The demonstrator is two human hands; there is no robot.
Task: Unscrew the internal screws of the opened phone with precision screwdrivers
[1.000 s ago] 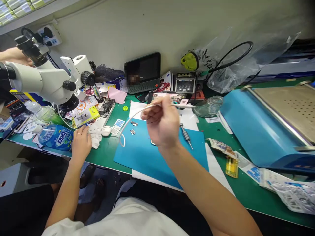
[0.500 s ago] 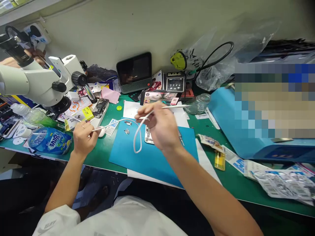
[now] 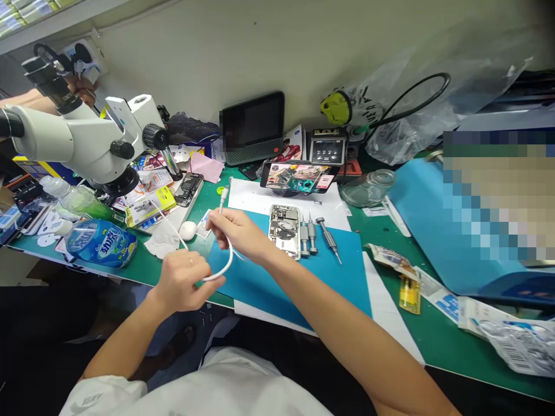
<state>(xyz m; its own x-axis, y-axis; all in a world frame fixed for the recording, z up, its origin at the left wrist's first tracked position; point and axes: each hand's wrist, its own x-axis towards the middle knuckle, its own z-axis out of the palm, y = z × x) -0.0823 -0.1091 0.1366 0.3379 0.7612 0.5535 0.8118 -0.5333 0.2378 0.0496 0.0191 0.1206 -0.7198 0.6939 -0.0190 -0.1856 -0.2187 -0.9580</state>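
Note:
A white cable [image 3: 226, 267] runs between my two hands in a bent loop. My left hand [image 3: 184, 281] is closed around one stretch of it, and a thinner length leads up and left from that fist. My right hand [image 3: 234, 231] pinches the cable close to its plug end [image 3: 224, 196], which points up. Both hands are above the left edge of the blue mat [image 3: 277, 289]. On the mat lie an opened phone [image 3: 284, 231] with its inside parts bare and several grey screwdrivers [image 3: 311, 236] beside it.
A microscope [image 3: 87, 144] stands at the left, with another person's hand [image 3: 82, 89] behind it. A blue detergent bottle [image 3: 102, 242] and a white earbud case [image 3: 187, 231] are left of the mat. Behind the mat are a propped phone [image 3: 299, 176] and a glass jar [image 3: 368, 188].
My right hand has come left and down, bringing the plug end upright beside the left hand. My left hand has moved right and lower. The phone and screwdrivers are now uncovered.

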